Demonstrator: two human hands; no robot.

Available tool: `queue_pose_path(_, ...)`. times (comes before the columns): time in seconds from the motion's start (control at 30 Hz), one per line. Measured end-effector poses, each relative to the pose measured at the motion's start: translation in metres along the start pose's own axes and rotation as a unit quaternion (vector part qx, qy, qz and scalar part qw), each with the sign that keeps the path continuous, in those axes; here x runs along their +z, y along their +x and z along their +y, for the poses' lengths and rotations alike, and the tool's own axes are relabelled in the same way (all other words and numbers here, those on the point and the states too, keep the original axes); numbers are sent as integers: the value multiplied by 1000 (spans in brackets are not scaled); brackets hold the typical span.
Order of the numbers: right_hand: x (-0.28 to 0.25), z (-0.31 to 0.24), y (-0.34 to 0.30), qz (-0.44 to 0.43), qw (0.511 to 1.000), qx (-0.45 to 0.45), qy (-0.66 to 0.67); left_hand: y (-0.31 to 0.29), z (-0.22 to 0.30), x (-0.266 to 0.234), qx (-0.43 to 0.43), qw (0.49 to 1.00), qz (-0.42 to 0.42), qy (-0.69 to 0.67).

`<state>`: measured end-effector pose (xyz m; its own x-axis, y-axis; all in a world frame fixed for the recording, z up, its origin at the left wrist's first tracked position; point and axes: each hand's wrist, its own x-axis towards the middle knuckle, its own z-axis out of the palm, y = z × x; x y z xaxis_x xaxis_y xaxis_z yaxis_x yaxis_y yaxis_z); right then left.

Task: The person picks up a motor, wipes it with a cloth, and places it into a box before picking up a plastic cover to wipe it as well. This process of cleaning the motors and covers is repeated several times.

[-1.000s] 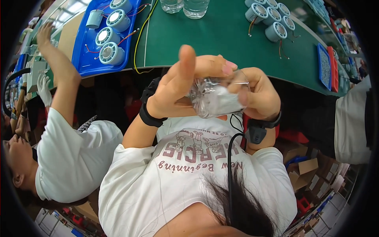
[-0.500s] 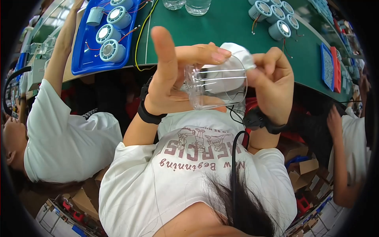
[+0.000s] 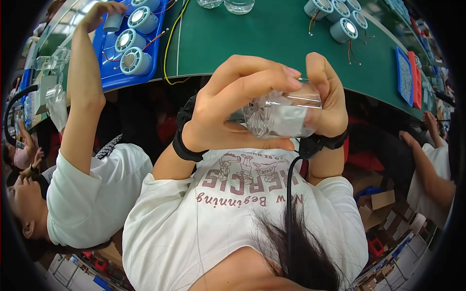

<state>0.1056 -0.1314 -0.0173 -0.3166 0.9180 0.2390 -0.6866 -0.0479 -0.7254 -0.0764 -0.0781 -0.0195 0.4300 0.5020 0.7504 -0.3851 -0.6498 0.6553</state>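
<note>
Both hands hold a clear plastic cylinder [image 3: 284, 114] up close in front of the chest, well above the green tabletop [image 3: 272, 43], likely so its fan-like end can be looked over. The left hand [image 3: 233, 109] wraps it from the side, and the right hand [image 3: 327, 99] pinches the far end (each grip closed on it). Beside them, a co-worker's hand [image 3: 104, 9] reaches into a blue tray [image 3: 109, 80] of round grey parts.

Factory assembly line for small electrical parts. Long green work table [image 3: 272, 43] shared by several seated workers in matching white T-shirts. Blue tray [image 3: 109, 68] holding round pale-blue fan-like units [image 3: 135, 60] with red and yellow wires; further such units [image 3: 342, 30] grouped at the far side. Flat blue and red trays [image 3: 407, 75] along the right edge. Cardboard boxes [image 3: 381, 206] stored beneath the bench.
</note>
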Motion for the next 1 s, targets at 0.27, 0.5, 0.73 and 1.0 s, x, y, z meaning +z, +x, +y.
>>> queue_pose_path(0.27, -45, -38, -23, -147, 910, -115, 369, -8, 3, -15, -90, 989, 110, -41)
queue_pose_path(0.5, -45, -41, -27, 197, 952, -209, -106, -10, -2, -19, -51, 995, 69, 51)
queue_pose_path(0.73, -31, -23, 1, 271, 933, -94, -218, -2, -13, -19, -60, 988, 70, 125)
queue_pose_path(1.0, -21, 0, 32, 54, 997, -7, -51, 26, -16, -11, -99, 975, 40, 196)
